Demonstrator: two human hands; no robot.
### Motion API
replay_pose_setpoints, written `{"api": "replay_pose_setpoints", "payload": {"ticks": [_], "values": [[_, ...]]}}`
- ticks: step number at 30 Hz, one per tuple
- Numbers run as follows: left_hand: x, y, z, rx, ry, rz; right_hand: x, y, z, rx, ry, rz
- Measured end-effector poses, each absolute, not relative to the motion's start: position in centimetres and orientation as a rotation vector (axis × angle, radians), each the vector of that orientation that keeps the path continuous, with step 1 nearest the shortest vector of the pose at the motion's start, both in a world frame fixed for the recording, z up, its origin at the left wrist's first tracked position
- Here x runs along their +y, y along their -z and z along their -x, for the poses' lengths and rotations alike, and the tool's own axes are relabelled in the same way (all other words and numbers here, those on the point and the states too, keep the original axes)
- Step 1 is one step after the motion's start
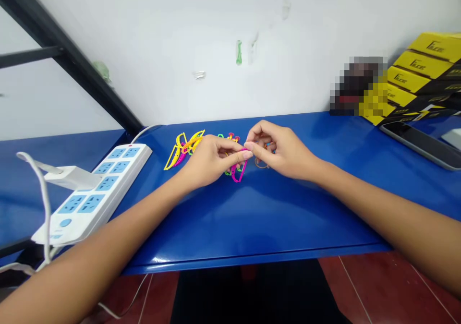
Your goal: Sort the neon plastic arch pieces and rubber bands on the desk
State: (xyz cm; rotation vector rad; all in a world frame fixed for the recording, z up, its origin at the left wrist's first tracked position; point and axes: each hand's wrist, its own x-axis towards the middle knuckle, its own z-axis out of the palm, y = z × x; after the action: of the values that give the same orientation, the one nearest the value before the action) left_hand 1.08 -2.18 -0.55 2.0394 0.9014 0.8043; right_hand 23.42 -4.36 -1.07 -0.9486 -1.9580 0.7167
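Note:
Near the middle of the blue table, my left hand (212,160) and my right hand (279,149) meet at the fingertips. Both pinch the upper end of a magenta plastic piece (238,174), whose curved part hangs below the left fingers. Other small colourful pieces, green and red-orange, show behind and between the hands, partly hidden. To the left of my left hand lies a pile of yellow, orange and magenta plastic pieces (177,152). A thin brownish ring (261,164) shows under my right hand's fingers.
A white power strip (97,192) with a plugged-in white adapter (74,176) and cables lies at the left. On the right are a dark phone (423,142) and stacked yellow-black boxes (414,81). The blue table (252,223) meets a white wall behind.

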Motion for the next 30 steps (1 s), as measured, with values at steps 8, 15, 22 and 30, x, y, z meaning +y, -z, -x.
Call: {"api": "replay_pose_setpoints", "payload": {"ticks": [8, 15, 22, 30], "values": [[-2.0, 0.4, -1.1, 0.945, -0.83, -2.154, -3.9, 0.7, -23.7, -1.902, -0.719, 0.965], [-1.2, -0.7, -0.3, 0.713, -0.452, -1.624, -3.3, 0.0, -24.3, -1.698, -1.125, 0.938], [-0.9, -0.5, 0.2, 0.694, -0.378, -1.452, -0.4, 0.0, -27.8, -1.71, -0.623, 1.073], [0.3, 0.3, 0.0, 0.865, -0.75, -1.323, -1.1, 0.9, -27.4, -2.324, -0.455, 1.234]]}}
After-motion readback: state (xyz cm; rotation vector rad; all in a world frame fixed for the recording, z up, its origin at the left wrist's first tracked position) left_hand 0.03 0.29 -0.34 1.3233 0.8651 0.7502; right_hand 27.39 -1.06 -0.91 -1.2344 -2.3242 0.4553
